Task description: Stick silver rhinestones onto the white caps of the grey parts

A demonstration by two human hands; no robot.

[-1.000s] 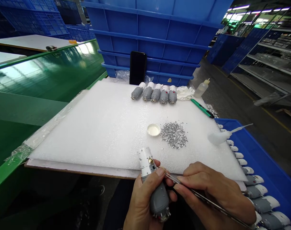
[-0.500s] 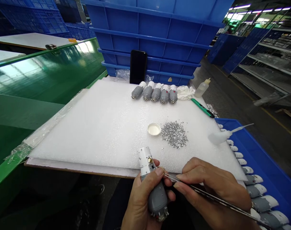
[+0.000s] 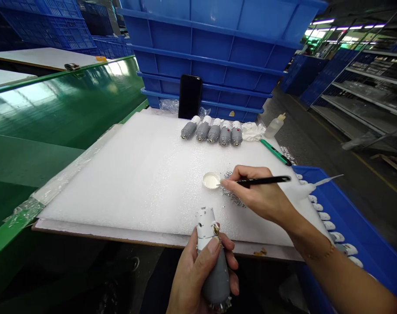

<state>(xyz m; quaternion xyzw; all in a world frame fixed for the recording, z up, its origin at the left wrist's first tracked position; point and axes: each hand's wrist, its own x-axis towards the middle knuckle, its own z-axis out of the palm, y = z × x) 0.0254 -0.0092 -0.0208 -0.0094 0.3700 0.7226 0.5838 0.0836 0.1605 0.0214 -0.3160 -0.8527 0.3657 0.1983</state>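
My left hand is wrapped round a grey-and-white cylindrical unit, its white end tilted up and a small brass fitting on its side. In my right hand is a pair of dark tweezers, pinched between thumb and fingers. Their tip is by the right rim of a small round white dish with pale contents; whether it touches cannot be made out. Under the right hand lies a pile of tiny silver parts, partly covered by the fingers.
Several similar units stand in a row at the back, before a black phone and stacked blue crates. A green cutter, a squeeze bottle and a white dropper bottle lie rightward. A blue bin holds more units.
My right hand has carried the tweezers away from the unit, up and forward to the dish and silver parts. The left hand still holds the unit, now turned slightly.
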